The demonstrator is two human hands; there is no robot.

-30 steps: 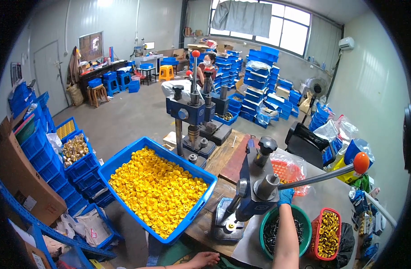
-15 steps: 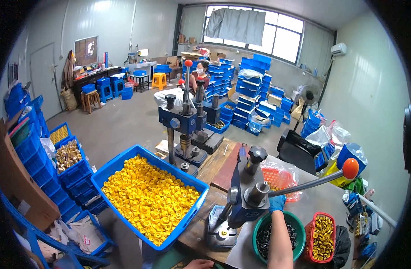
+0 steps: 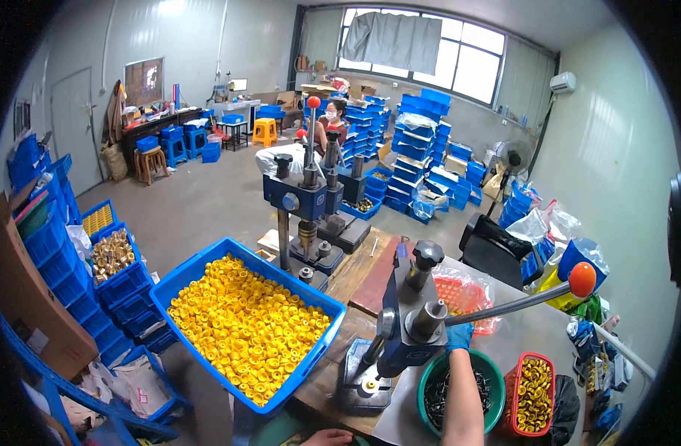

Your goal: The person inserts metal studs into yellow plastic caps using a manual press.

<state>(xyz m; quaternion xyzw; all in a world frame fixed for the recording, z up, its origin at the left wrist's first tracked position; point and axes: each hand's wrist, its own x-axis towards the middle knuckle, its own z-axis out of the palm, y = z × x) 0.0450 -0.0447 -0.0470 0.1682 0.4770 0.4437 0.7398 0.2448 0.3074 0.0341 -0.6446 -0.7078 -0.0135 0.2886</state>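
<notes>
Lever press (image 3: 403, 316) stands upright near the front of the bench (image 3: 522, 327), lever (image 3: 515, 305) angled up to the right with an orange ball knob (image 3: 582, 279) on the end. Right hand (image 3: 459, 337), blue-gloved, is just behind the press head by the lever, forearm across the green bowl (image 3: 496, 379) of dark metal pins (image 3: 438, 390). Its fingers are hidden from me; can't tell if wide, narrow or holding anything. Orange-red basket (image 3: 455, 293) just beyond the glove. Left hand (image 3: 329, 438) low at the bench edge, mostly cut off; can't tell its fingers either. Red basket (image 3: 512, 394) of yellow caps (image 3: 535, 394) right of the bowl; blue crate (image 3: 316, 355) of yellow parts (image 3: 247, 327) left of the press.
</notes>
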